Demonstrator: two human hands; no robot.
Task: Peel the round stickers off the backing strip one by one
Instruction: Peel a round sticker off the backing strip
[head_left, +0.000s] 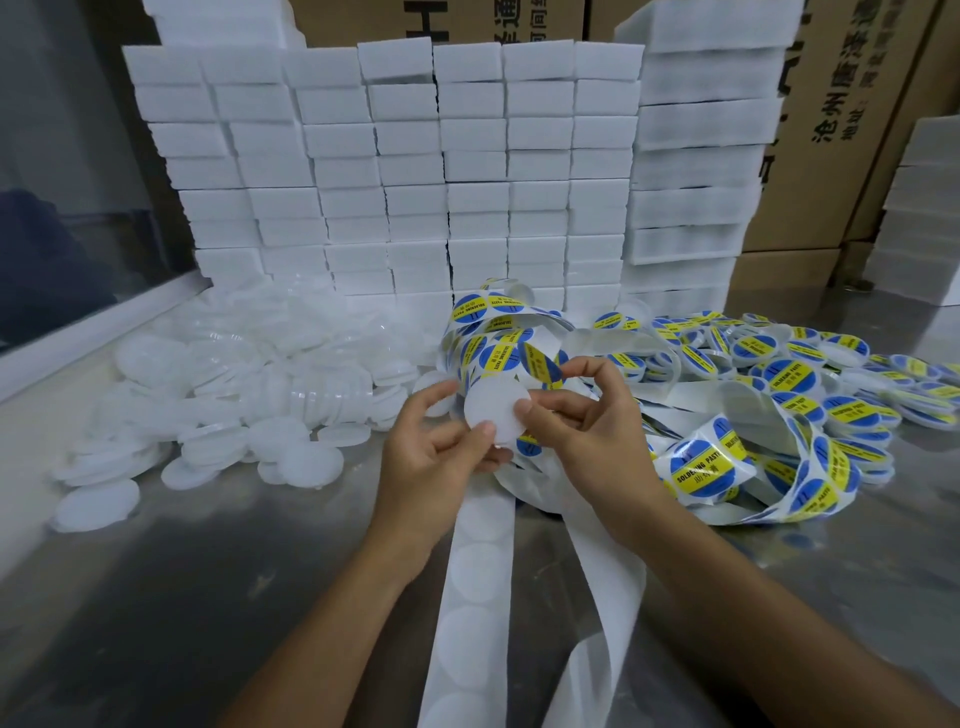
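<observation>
Head view, frame centre: left hand (441, 447) and right hand (587, 421) both pinch a white round plastic disc (497, 413). The right grip also pinches a blue-and-yellow round sticker (543, 366). White backing strip (480, 566) trails down over the steel counter (208, 597).

The round blue and yellow stickers (698, 462) on the paper strip say "SOLDERING PASTE" in black letters on their yellow band, and the same words show on stickers (789, 378) piled toward the counter's right edge. The brown cardboard box (852, 104) behind the counter's back right corner has big Chinese writing, which looks like "沧州" at its start.
</observation>
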